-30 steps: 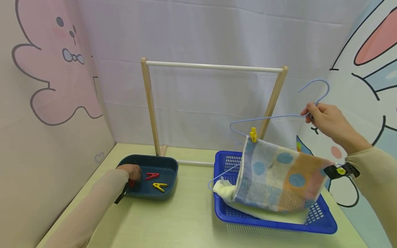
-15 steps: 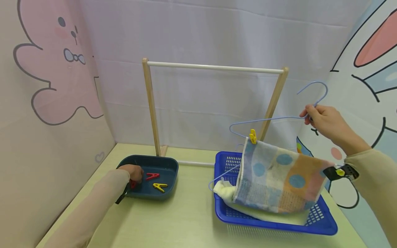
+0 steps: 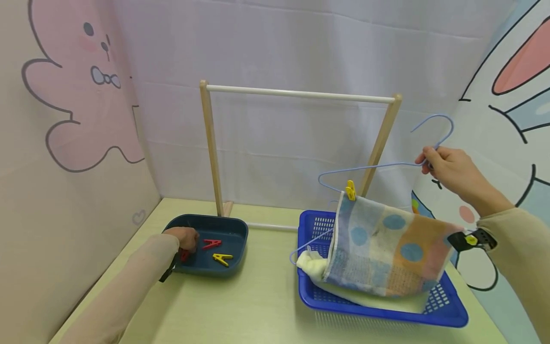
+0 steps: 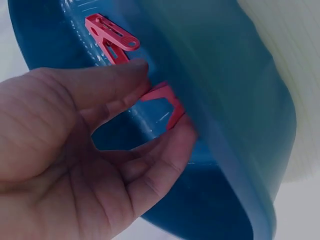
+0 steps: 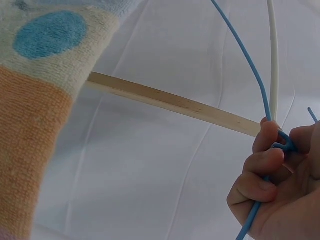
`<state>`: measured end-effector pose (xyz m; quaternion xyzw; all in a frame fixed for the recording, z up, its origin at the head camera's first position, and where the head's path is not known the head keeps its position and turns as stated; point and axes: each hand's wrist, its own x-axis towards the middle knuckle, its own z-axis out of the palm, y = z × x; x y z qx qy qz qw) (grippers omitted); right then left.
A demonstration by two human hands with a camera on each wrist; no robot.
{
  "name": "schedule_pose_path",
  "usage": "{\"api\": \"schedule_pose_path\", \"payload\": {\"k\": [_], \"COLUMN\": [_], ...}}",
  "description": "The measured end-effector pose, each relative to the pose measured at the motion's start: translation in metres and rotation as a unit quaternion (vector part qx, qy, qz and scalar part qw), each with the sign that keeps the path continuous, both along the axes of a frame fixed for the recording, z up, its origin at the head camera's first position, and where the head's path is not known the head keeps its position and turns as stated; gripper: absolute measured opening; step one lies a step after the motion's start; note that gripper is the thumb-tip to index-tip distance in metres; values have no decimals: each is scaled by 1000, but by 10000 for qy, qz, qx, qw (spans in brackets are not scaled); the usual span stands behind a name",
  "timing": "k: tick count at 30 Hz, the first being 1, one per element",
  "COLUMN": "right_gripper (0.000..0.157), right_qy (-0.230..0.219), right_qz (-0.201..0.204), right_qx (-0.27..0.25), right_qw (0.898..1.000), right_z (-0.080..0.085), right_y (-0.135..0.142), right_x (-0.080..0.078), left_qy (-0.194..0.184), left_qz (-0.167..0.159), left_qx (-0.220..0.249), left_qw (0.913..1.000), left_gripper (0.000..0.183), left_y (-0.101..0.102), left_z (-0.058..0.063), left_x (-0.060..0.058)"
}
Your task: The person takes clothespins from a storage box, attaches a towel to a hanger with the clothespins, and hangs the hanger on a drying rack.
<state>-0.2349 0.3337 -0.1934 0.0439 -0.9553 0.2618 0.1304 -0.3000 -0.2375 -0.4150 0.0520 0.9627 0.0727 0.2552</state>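
Observation:
My left hand [image 3: 184, 237] reaches into a dark blue tub [image 3: 238, 228], and thumb and fingers pinch a red clothespin [image 4: 172, 100] near the tub wall. A second red clothespin [image 3: 211, 244] and a yellow one [image 3: 222, 259] lie on the tub floor. On the right, my right hand [image 3: 453, 172] grips a blue wire hanger [image 3: 365, 167] just below its hook. From it hangs a small patchwork-print towel [image 3: 382, 248] with blue dots, a yellow clothespin [image 3: 350, 190] clipped at its left top corner. The towel's right top corner sits lower, near the wrist strap.
Below the towel stands a blue slotted basket [image 3: 343, 307] holding a pale yellow cloth [image 3: 311, 263] and part of another blue hanger [image 3: 292, 257]. Behind, a wooden rack [image 3: 210, 143] carries a white top rod [image 3: 301, 94]. Printed walls close in both sides of the table [image 3: 258, 296].
My left hand has shifted slightly right inside the tub and stays over the red clothespin. The hanger and towel in my right hand have sunk very slightly.

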Motion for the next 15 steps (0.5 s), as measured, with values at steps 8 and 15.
{"api": "schedule_pose_path", "payload": {"k": [8, 15], "right_gripper": [64, 63], "right_qy": [-40, -29], "right_qz": [38, 95], "right_qx": [-8, 32], "right_qw": [10000, 9999], "right_z": [-1, 2], "right_y": [1, 0], "right_x": [1, 2], "left_qy": [394, 356], "left_qz": [63, 37], "left_qx": [321, 278], "left_qw": [9987, 9990], "left_gripper": [10, 10], "left_y": [2, 5], "left_z": [0, 5], "left_x": [3, 3]}}
